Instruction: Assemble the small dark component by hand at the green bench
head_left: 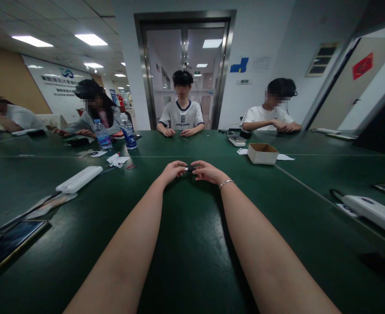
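The person's left hand (172, 172) and right hand (209, 172) meet over a green table (192, 244), both grasping a small black piece (190, 169) with a silver end. The piece lies in the grip itself, between the two sets of fingertips; the left hand pinches it at the silver end and the right hand at the black end. What it is exactly is too small to tell, and whether it touches the table cannot be told. A silver bracelet (226, 183) circles the right wrist, just behind the grip.

Left of the grip lie a red loop (131, 167) and some crumpled white paper (117, 160), with two plastic bottles standing upright beyond them. Farther left and nearer the person is a white power strip (81, 179), and nearer still a phone (14, 246). To the right of the grip and a little beyond it sits a small box (263, 154), with white paper beside it. A second power strip (375, 211) lies well to the right. Straight beyond the grip, across the table, a co-worker in a white shirt (181, 115) sits in front of a glass door.
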`<state>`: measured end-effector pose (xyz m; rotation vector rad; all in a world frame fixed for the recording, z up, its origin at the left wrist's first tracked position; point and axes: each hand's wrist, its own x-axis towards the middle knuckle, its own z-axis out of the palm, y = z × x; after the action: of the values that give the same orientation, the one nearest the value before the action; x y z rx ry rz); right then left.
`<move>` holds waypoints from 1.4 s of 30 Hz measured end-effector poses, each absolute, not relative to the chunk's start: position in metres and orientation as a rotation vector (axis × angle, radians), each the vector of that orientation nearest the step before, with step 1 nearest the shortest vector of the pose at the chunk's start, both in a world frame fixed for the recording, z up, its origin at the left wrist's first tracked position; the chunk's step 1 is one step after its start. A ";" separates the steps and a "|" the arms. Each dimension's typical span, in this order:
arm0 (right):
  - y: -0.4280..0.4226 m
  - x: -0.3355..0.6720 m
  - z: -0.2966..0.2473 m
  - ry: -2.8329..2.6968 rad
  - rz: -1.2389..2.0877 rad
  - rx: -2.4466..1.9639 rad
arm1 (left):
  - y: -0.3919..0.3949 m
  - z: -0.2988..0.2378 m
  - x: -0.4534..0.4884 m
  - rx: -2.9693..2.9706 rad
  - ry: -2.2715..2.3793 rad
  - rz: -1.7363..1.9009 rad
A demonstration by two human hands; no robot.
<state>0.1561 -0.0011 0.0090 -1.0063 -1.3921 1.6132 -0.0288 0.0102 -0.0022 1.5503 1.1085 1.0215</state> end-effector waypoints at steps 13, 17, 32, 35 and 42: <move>-0.001 0.157 0.007 -1.311 1.641 -1.014 | 0.010 -0.003 -0.028 1.557 1.096 1.019; -0.001 0.157 0.007 -1.324 1.630 -1.005 | 0.011 -0.004 -0.028 1.554 1.097 1.019; 0.002 0.161 0.001 -1.362 1.619 -0.952 | 0.015 -0.010 -0.026 1.641 1.092 0.941; 0.001 0.161 0.002 -1.388 1.621 -0.950 | 0.014 -0.009 -0.026 1.653 1.084 0.937; 0.002 0.159 0.002 -1.443 1.592 -0.952 | 0.009 -0.004 -0.025 1.576 1.080 0.976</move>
<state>0.1592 0.0018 0.0017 -0.9515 -1.4434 1.5925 -0.0247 0.0093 -0.0044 1.5764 1.0803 0.9757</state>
